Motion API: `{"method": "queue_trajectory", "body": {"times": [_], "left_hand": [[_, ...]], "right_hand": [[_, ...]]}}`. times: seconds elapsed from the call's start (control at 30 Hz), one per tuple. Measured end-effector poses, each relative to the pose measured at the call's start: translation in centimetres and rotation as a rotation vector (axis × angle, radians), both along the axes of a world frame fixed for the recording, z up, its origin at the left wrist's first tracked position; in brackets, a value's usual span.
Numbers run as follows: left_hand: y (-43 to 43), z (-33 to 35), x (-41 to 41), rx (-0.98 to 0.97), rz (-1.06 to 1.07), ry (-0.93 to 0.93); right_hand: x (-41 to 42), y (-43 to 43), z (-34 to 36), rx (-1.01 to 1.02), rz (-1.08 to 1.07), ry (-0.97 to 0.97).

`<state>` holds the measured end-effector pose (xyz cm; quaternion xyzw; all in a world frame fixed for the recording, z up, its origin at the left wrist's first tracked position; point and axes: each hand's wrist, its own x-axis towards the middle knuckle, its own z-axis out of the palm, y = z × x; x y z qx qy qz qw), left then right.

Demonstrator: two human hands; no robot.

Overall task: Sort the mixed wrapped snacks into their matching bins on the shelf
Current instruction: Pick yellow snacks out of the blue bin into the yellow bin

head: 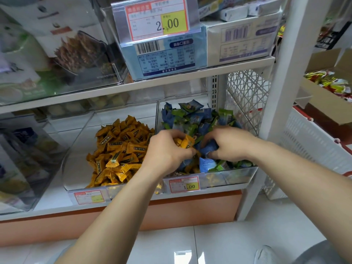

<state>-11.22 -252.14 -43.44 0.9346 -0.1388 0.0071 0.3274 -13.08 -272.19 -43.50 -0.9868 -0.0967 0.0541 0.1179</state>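
Observation:
Two clear bins stand side by side on the lower shelf. The left bin (76, 161) holds a heap of yellow wrapped snacks (118, 149). The right bin (243, 177) holds blue and green wrapped snacks (192, 117) with a few yellow ones mixed in near the front. Both hands are inside the right bin. My left hand (167, 149) is closed around several yellow snacks (185, 141). My right hand (228, 143) grips a blue snack (210, 148) against the pile.
Price tags (183, 184) hang on the bin fronts. An upper shelf (171, 80) with boxes sits just above the bins. A white post (285, 73) and a white basket (308, 141) stand at the right, beside a cardboard box of snacks (331, 84).

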Motion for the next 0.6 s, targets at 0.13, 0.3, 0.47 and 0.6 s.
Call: {"method": "queue_trajectory", "body": {"times": [0.13, 0.3, 0.47, 0.6], "left_hand": [[1.9, 1.6, 0.0, -0.25, -0.009, 0.092], [2.7, 2.1, 0.2, -0.482, 0.032, 0.233], [6.4, 2.8, 1.6, -0.405, 0.166, 0.063], [10.8, 1.1, 3.1, -0.008, 0.228, -0.127]], "right_hand": [[-0.2, 0.5, 0.2, 0.014, 0.013, 0.001], [-0.2, 2.0, 1.0, 0.125, -0.016, -0.277], [-0.4, 3.6, 1.1, 0.306, 0.011, -0.276], [0.5, 3.7, 0.4, 0.14, 0.032, -0.179]]}}
